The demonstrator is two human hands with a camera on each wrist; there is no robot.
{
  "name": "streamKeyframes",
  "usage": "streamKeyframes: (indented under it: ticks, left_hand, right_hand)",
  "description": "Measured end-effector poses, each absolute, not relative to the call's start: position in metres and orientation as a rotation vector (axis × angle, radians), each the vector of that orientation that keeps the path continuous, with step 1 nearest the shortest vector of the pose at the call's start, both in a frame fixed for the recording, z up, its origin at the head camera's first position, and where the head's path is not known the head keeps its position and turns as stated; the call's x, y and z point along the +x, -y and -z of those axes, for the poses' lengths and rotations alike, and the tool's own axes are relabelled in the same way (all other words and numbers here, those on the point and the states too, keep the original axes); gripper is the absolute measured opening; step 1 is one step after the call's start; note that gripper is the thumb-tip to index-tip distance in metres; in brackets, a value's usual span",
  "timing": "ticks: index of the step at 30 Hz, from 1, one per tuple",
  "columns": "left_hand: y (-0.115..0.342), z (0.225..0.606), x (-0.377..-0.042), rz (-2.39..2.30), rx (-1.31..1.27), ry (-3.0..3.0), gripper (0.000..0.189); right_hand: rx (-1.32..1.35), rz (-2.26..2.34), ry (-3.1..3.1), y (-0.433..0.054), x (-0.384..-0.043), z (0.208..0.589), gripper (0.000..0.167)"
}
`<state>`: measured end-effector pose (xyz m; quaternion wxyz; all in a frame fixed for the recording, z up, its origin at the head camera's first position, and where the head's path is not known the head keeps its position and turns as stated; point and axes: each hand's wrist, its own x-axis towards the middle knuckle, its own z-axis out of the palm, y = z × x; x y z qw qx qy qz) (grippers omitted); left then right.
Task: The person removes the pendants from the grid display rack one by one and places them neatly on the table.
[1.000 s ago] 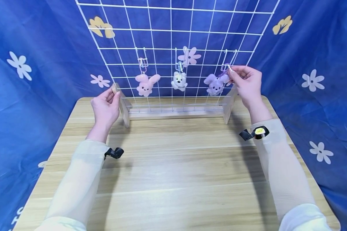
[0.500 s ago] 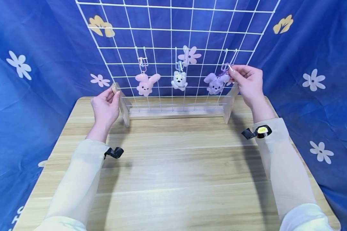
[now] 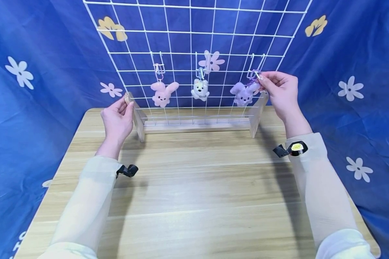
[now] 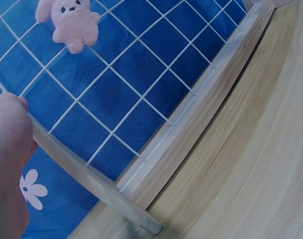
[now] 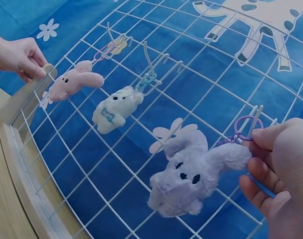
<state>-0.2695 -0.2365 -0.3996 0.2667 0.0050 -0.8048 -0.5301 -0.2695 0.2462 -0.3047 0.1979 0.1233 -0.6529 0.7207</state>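
Note:
My left hand [image 3: 117,117] pinches the top of the wooden stand's left side piece [image 3: 129,100]. At the right, my right hand [image 3: 280,91] pinches the purple ring [image 5: 247,124] of a purple bunny plush keychain [image 3: 243,95], and the ring loops round a white hook [image 5: 257,115] on the wire grid. The plush hangs against the mesh, one ear touching my fingers in the right wrist view. A pink bunny plush keychain [image 3: 163,94] and a white bear plush keychain [image 3: 200,89] hang from their own hooks to the left of it.
The white wire grid [image 3: 191,33] stands upright in a wooden base [image 3: 197,126] at the far side of the wood-grain table [image 3: 188,194]. Behind and around hangs a blue cloth [image 3: 52,72] printed with flowers. Black wrist cameras sit on both sleeves.
My right hand has moved slightly to the right, and the purple bunny plush has shifted a little the same way. The left hand stays on the stand.

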Motion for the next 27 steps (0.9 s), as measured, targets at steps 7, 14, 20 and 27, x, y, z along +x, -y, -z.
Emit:
streamKeyframes:
  ticks: [7, 14, 20, 27]
  left_hand:
    - [0.236, 0.398, -0.269, 1.424, 0.01, 2.159, 0.033]
    - [0.234, 0.396, -0.267, 1.441, 0.009, 2.148, 0.033]
    - [0.235, 0.398, -0.268, 1.423, 0.021, 2.169, 0.033]
    - [0.235, 0.397, -0.268, 1.434, 0.024, 2.169, 0.034]
  right_hand:
    - [0.363, -2.01, 1.83, -0.247, -0.264, 0.302, 0.006]
    - [0.372, -2.023, 1.806, -0.249, -0.258, 0.3, 0.008]
    - [0.401, -1.994, 1.813, -0.252, -0.252, 0.299, 0.006]
    - [0.426, -1.988, 1.816, -0.253, -0.247, 0.297, 0.011]
